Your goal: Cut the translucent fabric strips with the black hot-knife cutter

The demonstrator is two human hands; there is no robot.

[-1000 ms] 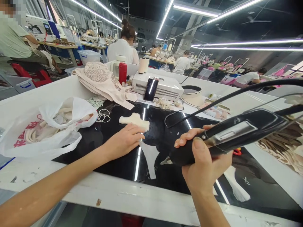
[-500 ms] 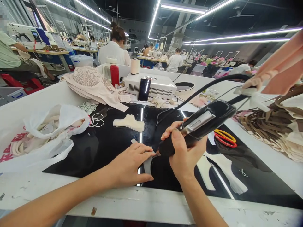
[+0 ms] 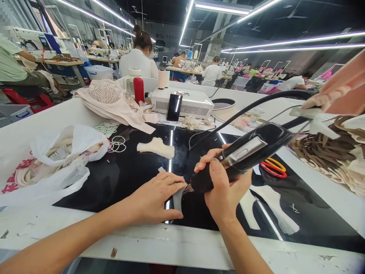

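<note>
My left hand (image 3: 159, 198) lies on a translucent grey piece (image 3: 178, 198) on the black work surface (image 3: 114, 186). Its fingers are stretched out and its thumb is spread, pressing the piece down. My right hand (image 3: 226, 190) is wrapped round a black corded hand-held cutter (image 3: 242, 152) with a silver lever. The tool slants down to the left, its narrow metal tip at the right edge of the grey piece, close to my left fingertips. Cream cut pieces lie behind my left hand (image 3: 156, 147) and right of my right hand (image 3: 278, 209).
At left is a white plastic bag (image 3: 68, 152) of fabric; behind it, lace-trimmed garments (image 3: 105, 95). A phone (image 3: 174, 107) leans on a white vented box (image 3: 196, 104) beside a red bottle (image 3: 138, 90). Brown straps (image 3: 327, 152) and scissors (image 3: 273, 167) lie right. The black cable (image 3: 248, 108) arches over.
The cutter's back end has swung a little to the right and its tip has shifted slightly down and left along the grey piece. My left hand has stayed almost in place.
</note>
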